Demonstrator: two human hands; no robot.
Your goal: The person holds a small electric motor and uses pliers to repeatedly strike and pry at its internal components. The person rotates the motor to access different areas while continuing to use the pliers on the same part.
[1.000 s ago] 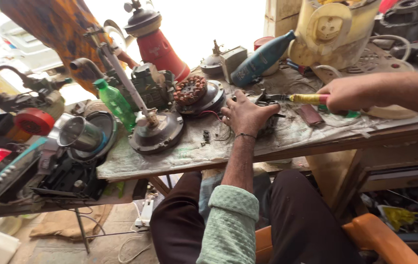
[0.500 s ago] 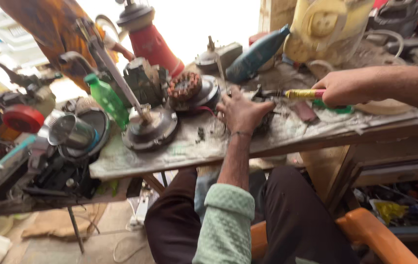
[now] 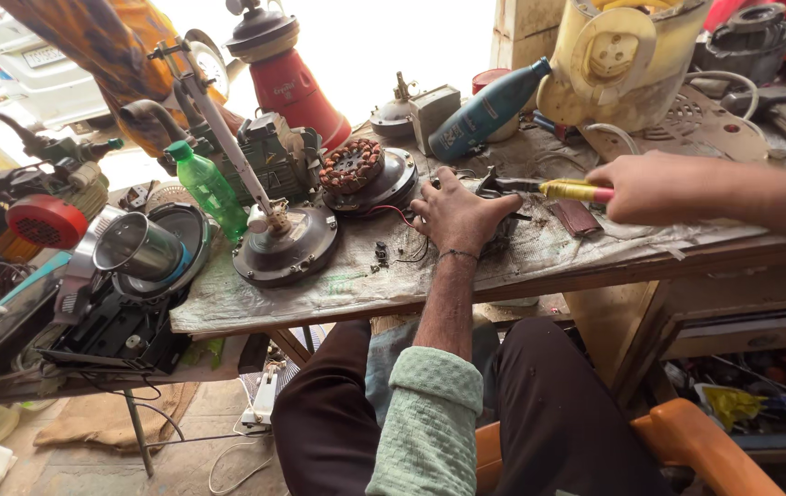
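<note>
My left hand lies curled over a small dark metal part on the workbench, gripping it against the paper cover. My right hand comes in from the right and holds a yellow-handled tool. The tool's dark metal tip reaches my left fingers. A thin red wire runs from under my left hand toward a stator with copper windings. The part under my palm is mostly hidden.
A round grey motor cover with an upright rod, a green bottle, a steel cup, a blue bottle, a red cone-shaped housing and a yellow appliance shell crowd the bench. An orange chair arm is by my right leg.
The view has drifted slightly. Both hands keep their places: the left still on the dark part, the right still holding the tool at it.
</note>
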